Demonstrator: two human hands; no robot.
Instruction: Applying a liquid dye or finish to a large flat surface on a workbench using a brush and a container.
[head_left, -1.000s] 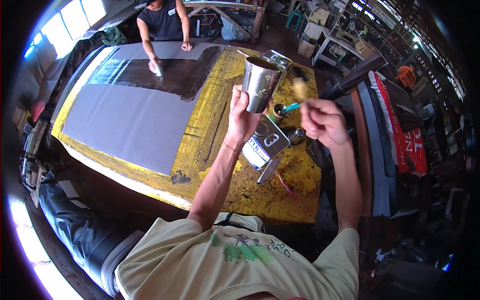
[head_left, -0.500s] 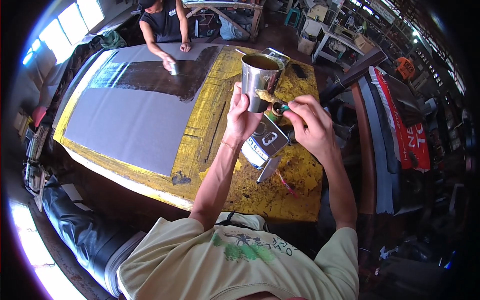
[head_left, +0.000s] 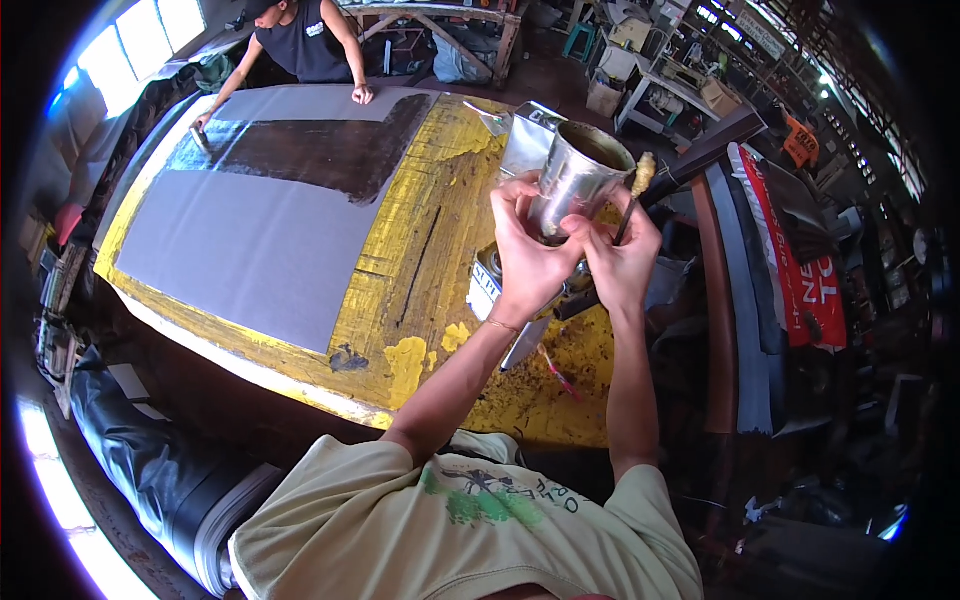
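Note:
A steel cup [head_left: 569, 174] is raised over the yellow worktable [head_left: 385, 290] between my two hands. My left hand [head_left: 530, 247] grips it from the left. My right hand [head_left: 619, 260] holds a thin stick with a lumpy yellow tip [head_left: 643, 174] and also touches the cup from the right, thumb against its lower part. Beneath them lie a pale metal can or box [head_left: 484, 286] with lettering and a flat blade [head_left: 524, 342], both partly hidden by my arm and hands.
Grey sheet [head_left: 220, 255] with a glossy dark band covers the left table. A co-worker [head_left: 305, 45] leans over its far edge, one hand on a small object. Rolled black material [head_left: 150, 470] lies lower left; layered sheets [head_left: 750, 300] hang right. A cluttered bench [head_left: 660, 90] stands behind.
The cup has moved right. My right hand has closed in on it, bringing the stick upright beside it. The co-worker's working hand has moved left to the sheet's far edge.

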